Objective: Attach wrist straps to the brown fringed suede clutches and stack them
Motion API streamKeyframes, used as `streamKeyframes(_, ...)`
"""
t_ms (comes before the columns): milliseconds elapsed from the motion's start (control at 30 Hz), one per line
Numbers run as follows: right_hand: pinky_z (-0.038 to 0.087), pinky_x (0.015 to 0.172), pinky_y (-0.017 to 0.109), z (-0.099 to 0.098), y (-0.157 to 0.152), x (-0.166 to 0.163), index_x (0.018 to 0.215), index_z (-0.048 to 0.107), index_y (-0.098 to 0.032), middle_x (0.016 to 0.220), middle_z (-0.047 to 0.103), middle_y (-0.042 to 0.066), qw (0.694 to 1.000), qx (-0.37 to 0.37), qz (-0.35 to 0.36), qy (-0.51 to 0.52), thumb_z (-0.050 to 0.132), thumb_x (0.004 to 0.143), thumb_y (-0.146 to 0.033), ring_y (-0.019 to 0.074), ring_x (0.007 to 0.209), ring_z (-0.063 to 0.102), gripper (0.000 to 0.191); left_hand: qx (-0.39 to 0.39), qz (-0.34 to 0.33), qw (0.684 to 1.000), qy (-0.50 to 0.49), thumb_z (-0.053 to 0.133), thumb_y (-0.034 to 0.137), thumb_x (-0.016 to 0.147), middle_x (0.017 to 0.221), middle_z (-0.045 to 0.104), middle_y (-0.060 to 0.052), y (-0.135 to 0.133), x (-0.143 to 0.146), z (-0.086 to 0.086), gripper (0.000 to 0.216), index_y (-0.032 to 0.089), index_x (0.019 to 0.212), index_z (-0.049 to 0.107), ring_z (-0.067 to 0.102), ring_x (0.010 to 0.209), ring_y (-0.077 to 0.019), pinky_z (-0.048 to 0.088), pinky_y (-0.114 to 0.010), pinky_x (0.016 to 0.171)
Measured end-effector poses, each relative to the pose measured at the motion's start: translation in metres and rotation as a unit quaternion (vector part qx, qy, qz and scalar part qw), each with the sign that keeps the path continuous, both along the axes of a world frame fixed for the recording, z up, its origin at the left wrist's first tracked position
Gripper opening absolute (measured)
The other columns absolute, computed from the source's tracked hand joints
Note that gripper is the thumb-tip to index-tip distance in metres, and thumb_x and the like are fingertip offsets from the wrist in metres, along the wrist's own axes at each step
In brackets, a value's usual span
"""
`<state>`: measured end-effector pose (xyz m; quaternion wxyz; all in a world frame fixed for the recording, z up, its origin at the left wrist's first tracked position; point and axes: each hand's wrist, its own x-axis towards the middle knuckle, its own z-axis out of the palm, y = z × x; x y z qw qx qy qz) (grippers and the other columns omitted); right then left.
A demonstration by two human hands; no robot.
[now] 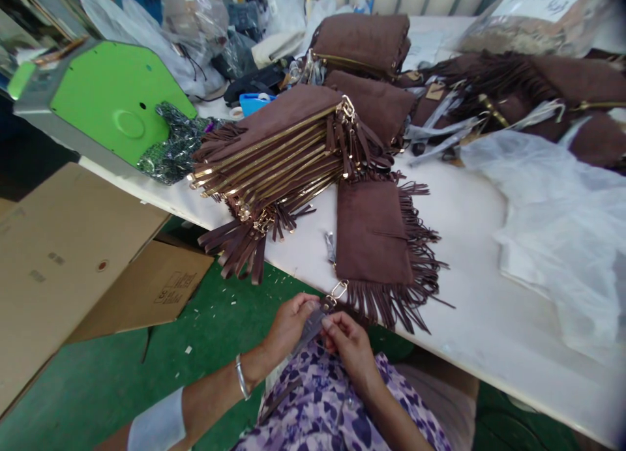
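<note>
On green flooring (pixel 220 347) stands a white table (pixel 469 242). At one o'clock from the hands lies a fringed brown bag (pixel 372 232) — its greyish strap (pixel 310 326) pinched by left hand (pixel 293 320) and right hand (pixel 347 343). Around nine, a cardboard box (pixel 63 262); far off at one, a labelled clear sack (pixel 533 34) — contents indistinct.

The left forearm (pixel 210 392) is reaching in from seven o'clock, the right forearm (pixel 391 405) from five; the left hand (pixel 289 324) and right hand (pixel 349 347) are pinching, close together, toward six.
</note>
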<state>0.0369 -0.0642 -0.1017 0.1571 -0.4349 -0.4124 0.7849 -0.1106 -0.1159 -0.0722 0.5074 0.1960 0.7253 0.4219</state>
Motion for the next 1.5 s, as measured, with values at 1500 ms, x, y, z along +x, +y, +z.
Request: streamKeyframes(1500,0.040,0.049,0.022,0.032,0.061,-0.001,0.080,0.058,-0.021,0.057,0.064,-0.002,0.921,0.267,0.044,-0.281,0.047,0.091,-0.045,0.0148,0.048,0.060,0.028,-0.044,-0.096,0.961,-0.254,0.056,0.060,0.087,0.090,0.072,-0.013,0.015,-0.017,-0.001,0.052,0.012,0.103,0.066,0.070,0.079,-0.0242,0.051,-0.029,0.067)
